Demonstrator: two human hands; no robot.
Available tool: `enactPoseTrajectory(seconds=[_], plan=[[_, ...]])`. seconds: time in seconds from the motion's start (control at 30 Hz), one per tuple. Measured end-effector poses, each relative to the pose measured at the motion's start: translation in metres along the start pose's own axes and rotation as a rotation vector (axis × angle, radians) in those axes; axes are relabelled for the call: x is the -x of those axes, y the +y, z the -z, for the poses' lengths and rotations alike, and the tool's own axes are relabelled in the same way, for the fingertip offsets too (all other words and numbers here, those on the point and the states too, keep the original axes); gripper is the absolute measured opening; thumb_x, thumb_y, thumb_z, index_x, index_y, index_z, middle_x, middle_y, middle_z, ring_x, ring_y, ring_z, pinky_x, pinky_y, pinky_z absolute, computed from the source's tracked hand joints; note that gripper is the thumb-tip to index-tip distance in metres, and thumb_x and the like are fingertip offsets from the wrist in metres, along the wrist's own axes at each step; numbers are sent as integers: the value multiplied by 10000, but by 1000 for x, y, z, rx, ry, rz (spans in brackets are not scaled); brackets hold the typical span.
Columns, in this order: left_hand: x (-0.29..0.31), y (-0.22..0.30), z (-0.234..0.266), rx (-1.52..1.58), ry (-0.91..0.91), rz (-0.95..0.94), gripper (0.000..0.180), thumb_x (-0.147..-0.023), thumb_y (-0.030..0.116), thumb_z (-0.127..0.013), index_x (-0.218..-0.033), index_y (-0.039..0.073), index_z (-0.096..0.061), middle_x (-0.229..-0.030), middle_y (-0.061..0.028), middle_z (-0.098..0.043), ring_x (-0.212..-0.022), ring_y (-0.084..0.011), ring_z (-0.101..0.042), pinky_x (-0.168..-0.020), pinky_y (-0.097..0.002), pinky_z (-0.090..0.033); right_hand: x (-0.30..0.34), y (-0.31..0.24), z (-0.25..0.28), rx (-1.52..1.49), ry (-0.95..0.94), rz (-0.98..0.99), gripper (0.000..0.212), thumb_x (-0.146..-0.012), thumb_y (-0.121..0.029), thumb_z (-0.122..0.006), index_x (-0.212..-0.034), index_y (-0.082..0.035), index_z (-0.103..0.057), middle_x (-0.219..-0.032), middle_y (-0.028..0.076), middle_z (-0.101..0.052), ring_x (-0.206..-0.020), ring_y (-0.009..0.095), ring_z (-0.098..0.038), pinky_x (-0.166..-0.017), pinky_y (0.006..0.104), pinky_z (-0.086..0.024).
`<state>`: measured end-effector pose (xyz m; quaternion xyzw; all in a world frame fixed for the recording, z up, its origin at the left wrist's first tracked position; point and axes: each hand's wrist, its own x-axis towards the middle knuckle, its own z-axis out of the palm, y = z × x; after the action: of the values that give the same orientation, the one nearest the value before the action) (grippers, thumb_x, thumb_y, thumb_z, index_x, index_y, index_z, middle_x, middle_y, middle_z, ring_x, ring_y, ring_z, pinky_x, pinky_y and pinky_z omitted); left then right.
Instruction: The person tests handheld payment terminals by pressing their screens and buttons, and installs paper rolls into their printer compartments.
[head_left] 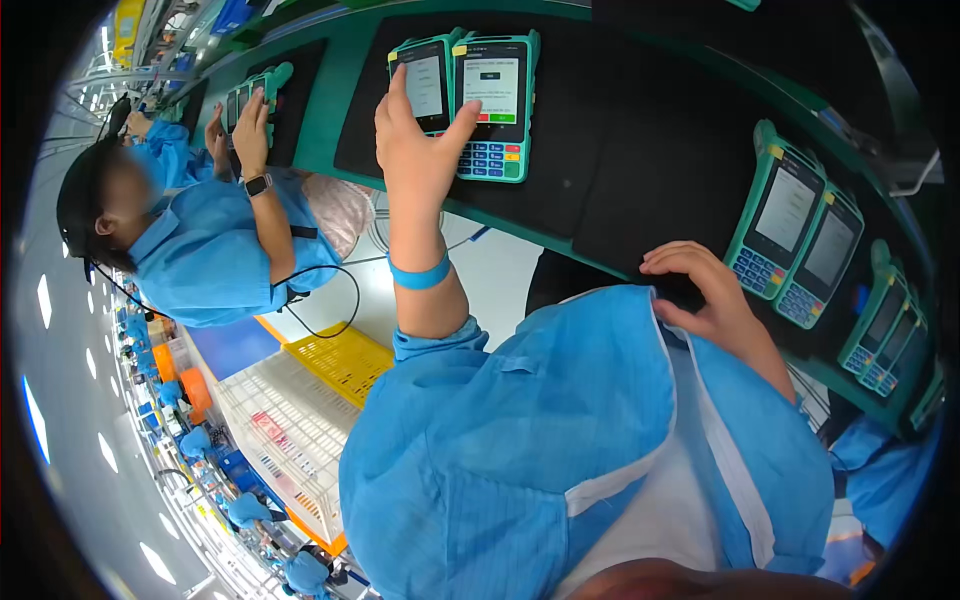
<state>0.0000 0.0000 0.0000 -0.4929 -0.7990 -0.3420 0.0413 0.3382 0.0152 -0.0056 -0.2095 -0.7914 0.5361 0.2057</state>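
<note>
Two green payment terminals with lit screens and keypads lie side by side on the black mat. My left hand [415, 150], with a blue band at its wrist, reaches over them with its fingers spread. The index finger is at the screen of the left terminal [427, 85], and the hand hides most of that terminal's keypad. My thumb lies over the lower screen of the right terminal [497, 110]. Holding nothing, my right hand [712, 300] rests by the bench's near edge, fingers loosely bent and apart from the thumb.
To the right lie another pair of terminals [795, 230] and a smaller-looking pair [883, 335]. A co-worker [210, 240] in blue handles terminals at the left. Behind are a yellow crate [340, 360] and a white rack [280, 430]. The black mat [640, 130] covers the green bench.
</note>
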Motion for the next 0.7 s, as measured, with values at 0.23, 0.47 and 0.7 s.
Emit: enactPoseTrajectory(seconds=[0.23,0.47,0.7], plan=[[1,-9,-3,-21,-3,22,666,-737,469,-714,-1273,124,-520,-1268,-247,-464,-1136,-389,-504,-922,-475,-426,1,-2,2,10,0,-9,347,-750,-105,-727,-1076,-63,-613,-1088,120,-610,-1058,274,-569,-890,370,-476],[-2,-10,-2,-146,3,3,613,-754,508,-679,-1246,162,-555,-1267,-261,-466,-1133,-396,-506,-946,-484,-398,0,0,2,2,-3,-17,345,-760,-124,-727,-1080,-67,-612,-1096,122,-604,-1066,276,-562,-890,370,-477],[1,4,-2,-148,69,-162,571,-739,449,-698,-1237,201,-570,-1359,-262,-368,-1304,-444,-283,-1050,-569,-207,-3,-2,2,-12,-4,-20,338,-768,-133,-720,-1080,-65,-609,-1097,126,-605,-1066,278,-562,-894,372,-475]])
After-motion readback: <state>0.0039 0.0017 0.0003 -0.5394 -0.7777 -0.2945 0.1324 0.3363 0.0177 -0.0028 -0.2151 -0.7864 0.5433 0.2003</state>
